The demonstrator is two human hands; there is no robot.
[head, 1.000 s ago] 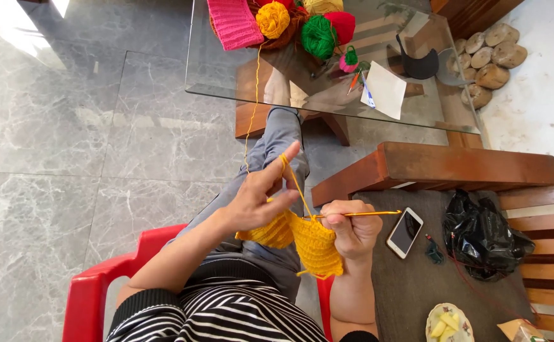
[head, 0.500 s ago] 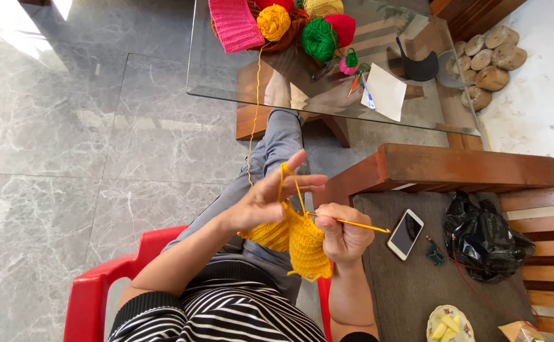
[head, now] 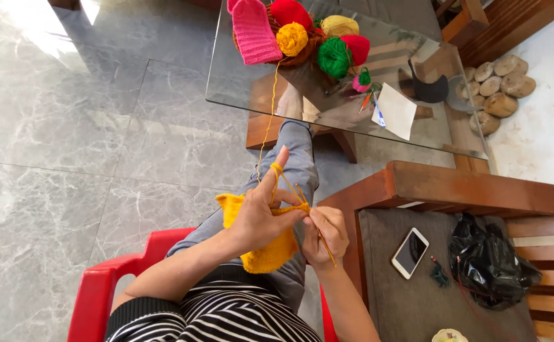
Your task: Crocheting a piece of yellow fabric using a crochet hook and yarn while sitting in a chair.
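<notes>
Left hand (head: 259,215) closed around the top edge of a yellow knitted wool piece (head: 261,252), index finger raised toward 12 o'clock with a thin yellow strand of yarn (head: 268,120) looped over its tip. Right hand (head: 323,233) just beside, at 3 o'clock of the left, fingers curled and pinching a slim knitting needle (head: 325,247) that slants down toward 5 o'clock. Knitted piece hanging between both hands, above a lap in grey trousers (head: 296,166).

Strand running up toward 12 o'clock to a yellow-orange ball of yarn (head: 291,38) on a clear glass-topped table (head: 239,82). Beside that ball, a pink ribbed knitted piece (head: 252,31) at 9 o'clock and a green ball of yarn (head: 334,57) at 3 o'clock. White sheet of paper (head: 395,110) further along the glass at 4 o'clock of the green ball.

Red plastic chair (head: 103,288) at 7 o'clock of the hands. On a dark cushioned wooden bench at 3 to 4 o'clock, a white-edged smartphone (head: 410,253) and, well apart from the hands, a crumpled black plastic bag (head: 489,263).
</notes>
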